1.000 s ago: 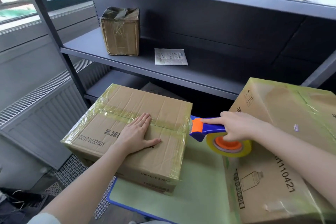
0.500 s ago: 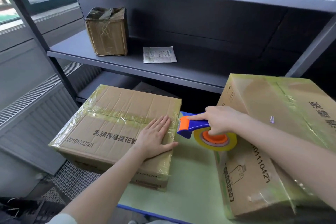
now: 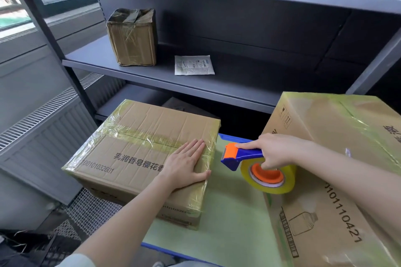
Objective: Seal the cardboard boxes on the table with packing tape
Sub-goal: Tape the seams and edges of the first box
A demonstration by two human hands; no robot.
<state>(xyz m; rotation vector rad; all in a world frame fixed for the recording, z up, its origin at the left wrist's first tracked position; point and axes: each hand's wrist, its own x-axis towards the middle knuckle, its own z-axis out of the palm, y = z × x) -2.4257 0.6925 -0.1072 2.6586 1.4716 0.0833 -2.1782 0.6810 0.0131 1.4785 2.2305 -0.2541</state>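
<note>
We see 2 cardboard boxes wrapped in tape on the green counter (image 3: 230, 225). The left hand (image 3: 186, 165) lies flat on top of the left box (image 3: 134, 136), near its right edge, with straight fingers (image 3: 196, 147) over the tape strip. The right hand (image 3: 276, 151) grips the blue-and-orange tape dispenser (image 3: 240, 155). Its yellowish roll (image 3: 288, 176) is just beside the right box (image 3: 336, 136), and its orange head is near the left box. Behind, the grey shelf (image 3: 238, 86) carries a small wrapped box (image 3: 132, 37) and a white packet (image 3: 194, 65).
</note>
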